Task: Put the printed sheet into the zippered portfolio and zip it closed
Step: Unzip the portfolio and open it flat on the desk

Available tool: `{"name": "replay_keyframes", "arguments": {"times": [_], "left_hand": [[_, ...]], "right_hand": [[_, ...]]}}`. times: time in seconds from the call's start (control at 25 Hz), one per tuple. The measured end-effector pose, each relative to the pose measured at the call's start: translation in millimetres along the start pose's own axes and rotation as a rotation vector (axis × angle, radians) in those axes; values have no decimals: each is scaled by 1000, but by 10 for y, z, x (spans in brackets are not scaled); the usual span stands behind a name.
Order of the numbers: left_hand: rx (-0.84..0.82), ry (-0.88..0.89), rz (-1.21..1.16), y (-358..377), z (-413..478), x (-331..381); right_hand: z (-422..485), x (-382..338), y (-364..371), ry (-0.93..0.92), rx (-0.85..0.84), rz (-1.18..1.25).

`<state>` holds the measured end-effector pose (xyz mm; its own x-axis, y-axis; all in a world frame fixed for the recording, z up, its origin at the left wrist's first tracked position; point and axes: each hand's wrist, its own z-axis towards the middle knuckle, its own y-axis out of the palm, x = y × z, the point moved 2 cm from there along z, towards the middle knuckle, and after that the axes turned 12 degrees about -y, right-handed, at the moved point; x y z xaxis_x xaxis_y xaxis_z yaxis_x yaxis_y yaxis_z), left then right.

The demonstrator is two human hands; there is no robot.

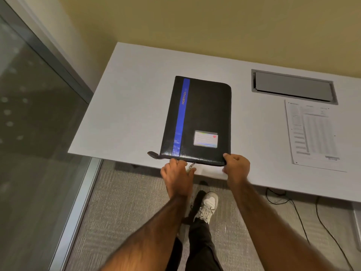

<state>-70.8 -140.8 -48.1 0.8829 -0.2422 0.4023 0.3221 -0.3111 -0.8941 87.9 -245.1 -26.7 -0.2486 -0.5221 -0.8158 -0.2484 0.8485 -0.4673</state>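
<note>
A black zippered portfolio point(203, 118) with a blue stripe and a label pocket lies shut on the white desk point(136, 106), its near edge at the desk's front edge. My left hand point(176, 176) pinches the metal zipper pull point(192, 165) on that near edge. My right hand point(237, 166) grips the portfolio's near right corner, thumb on top. The printed sheet point(314, 134) lies flat on the desk to the right, apart from the portfolio.
A grey cable hatch point(293, 87) is set in the desk behind the sheet. A glass partition point(35, 124) stands at the left. Below the desk are carpet, my shoe point(208, 205) and loose cables point(320, 218).
</note>
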Motion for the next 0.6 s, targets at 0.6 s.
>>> {"name": "replay_keyframes", "arguments": {"times": [0.6], "left_hand": [[56,-9,257,-398,328,-340]], "right_hand": [[29,-124,27,224,-16,257]]}}
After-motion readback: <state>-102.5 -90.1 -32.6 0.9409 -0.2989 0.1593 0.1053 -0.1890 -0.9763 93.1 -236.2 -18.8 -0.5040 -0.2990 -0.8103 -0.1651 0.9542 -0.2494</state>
